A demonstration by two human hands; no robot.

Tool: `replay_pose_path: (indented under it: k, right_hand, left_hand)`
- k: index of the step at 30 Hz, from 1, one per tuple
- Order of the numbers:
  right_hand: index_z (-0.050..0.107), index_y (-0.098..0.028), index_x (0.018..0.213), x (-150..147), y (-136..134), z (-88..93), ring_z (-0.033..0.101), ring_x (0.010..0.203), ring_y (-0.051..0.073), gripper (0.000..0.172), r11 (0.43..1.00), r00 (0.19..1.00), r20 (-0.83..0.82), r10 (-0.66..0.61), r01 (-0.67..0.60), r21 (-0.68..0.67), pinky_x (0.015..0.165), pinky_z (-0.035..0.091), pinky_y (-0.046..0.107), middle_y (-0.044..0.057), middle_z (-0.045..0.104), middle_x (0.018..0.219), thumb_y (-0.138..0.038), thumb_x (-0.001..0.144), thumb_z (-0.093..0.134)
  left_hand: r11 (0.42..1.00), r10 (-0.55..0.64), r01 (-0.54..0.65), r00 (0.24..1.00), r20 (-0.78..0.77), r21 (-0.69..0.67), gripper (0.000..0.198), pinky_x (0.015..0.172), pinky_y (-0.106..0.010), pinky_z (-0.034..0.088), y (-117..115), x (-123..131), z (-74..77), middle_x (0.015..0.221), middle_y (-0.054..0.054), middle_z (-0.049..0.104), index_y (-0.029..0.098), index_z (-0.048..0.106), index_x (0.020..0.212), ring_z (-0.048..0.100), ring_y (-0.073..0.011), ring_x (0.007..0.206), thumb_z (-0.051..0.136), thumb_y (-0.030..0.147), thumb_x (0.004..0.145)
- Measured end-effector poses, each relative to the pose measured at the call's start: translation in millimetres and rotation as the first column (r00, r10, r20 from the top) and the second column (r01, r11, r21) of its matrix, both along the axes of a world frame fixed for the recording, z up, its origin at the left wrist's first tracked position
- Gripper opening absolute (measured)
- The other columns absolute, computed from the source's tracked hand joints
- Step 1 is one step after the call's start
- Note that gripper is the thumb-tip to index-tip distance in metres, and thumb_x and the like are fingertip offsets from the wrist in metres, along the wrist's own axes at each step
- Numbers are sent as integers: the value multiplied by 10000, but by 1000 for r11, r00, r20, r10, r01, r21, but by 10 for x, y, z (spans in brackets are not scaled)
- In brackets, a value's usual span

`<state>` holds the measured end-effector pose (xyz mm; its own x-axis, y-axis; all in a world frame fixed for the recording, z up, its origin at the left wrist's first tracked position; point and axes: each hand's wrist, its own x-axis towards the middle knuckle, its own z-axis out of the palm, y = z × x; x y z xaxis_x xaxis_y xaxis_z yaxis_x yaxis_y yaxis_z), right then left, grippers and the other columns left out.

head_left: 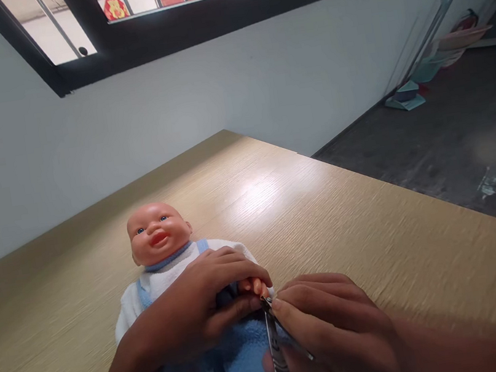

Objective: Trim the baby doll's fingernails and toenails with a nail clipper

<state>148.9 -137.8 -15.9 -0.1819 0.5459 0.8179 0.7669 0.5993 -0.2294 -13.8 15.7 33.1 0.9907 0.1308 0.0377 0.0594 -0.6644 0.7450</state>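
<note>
A baby doll [157, 234] in a white top and blue fuzzy overalls lies face up on the wooden table. Across its chest reaches my left hand [212, 291], whose fingers and thumb are closed around the doll's small hand [254, 286]. My right hand [339, 328] grips a metal nail clipper [277, 349] with its lever raised at an angle. The clipper's jaw end is at the doll's fingertips; whether it touches them I cannot tell. Part of the doll's arm is hidden under my left hand.
The table [351, 220] runs up to a white wall [215, 91] below a dark-framed barred window [204, 18]. Beyond its right edge lies a dark floor [387, 153], with a light-blue dustpan [405, 99] and a pink basin [463, 39] along the wall.
</note>
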Motion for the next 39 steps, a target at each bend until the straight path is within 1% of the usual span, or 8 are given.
replay_pose_path:
  k: [5,13,18,24,26,30,35,39]
  right_hand:
    - [611,-116,1116,-18,18,9,733,730,149,157,1000,1000,-31,2,-2,-5,748,639,275,48,741,835,-217,1100,493]
    - [598,-109,1097,-22,19,15,708,669,147,139,1000,999,-36,2,-3,-24,690,618,279,41,722,804,-204,1091,498]
    - [597,-118,1090,-41,28,12,687,661,140,111,998,999,-38,10,-12,-54,676,603,271,29,710,797,-183,1073,508]
    - [603,-143,1036,-53,20,-6,632,606,127,104,996,999,-45,8,-12,-88,622,563,259,2,678,748,-195,1060,517]
    - [598,-157,1000,-46,18,-14,641,604,123,97,999,998,-69,-9,5,-54,613,554,255,1,686,747,-193,1053,526]
    - [594,-172,995,-33,39,-7,696,669,125,90,998,994,-96,-60,61,15,672,588,250,4,714,790,-241,1044,563]
    - [601,-160,1058,-35,50,-7,694,662,126,160,996,995,-52,-90,89,-7,649,585,248,13,723,812,-244,1097,470]
    - [604,-168,1131,-30,26,-36,690,672,136,115,998,998,-44,-41,38,-56,679,606,255,14,718,819,-209,1042,544]
  left_hand:
    - [1000,-2,2,1000,-8,-10,207,947,-337,497,-6,16,17,1102,-35,719,228,696,1120,641,-182,1023,505,304,1095]
    - [1000,-8,7,1000,-9,-14,214,920,-329,493,-13,28,18,1089,-37,724,212,681,1057,638,-183,1010,490,301,1100]
    - [1000,-13,13,1000,-27,14,202,932,-334,475,-14,16,-1,1112,-29,723,217,677,1067,627,-182,1029,496,298,1101]
    - [999,-6,8,999,-47,39,168,929,-330,461,-33,17,-3,1065,-12,720,223,661,1030,617,-182,1042,517,281,1093]
    - [999,-10,12,999,-45,36,169,918,-332,461,-37,23,-3,1068,-17,726,220,662,1034,618,-181,1025,515,281,1094]
    - [999,-15,15,1000,-14,43,183,910,-343,471,-39,32,-4,1131,-43,734,216,679,1097,620,-189,1030,510,286,1096]
    - [995,-16,8,997,77,101,185,850,-334,488,-61,20,-21,1028,-42,740,205,707,1065,627,-180,958,524,228,1079]
    - [998,6,-15,990,139,69,165,835,-301,512,-72,9,-52,1021,-36,746,216,734,1008,656,-169,961,579,176,1046]
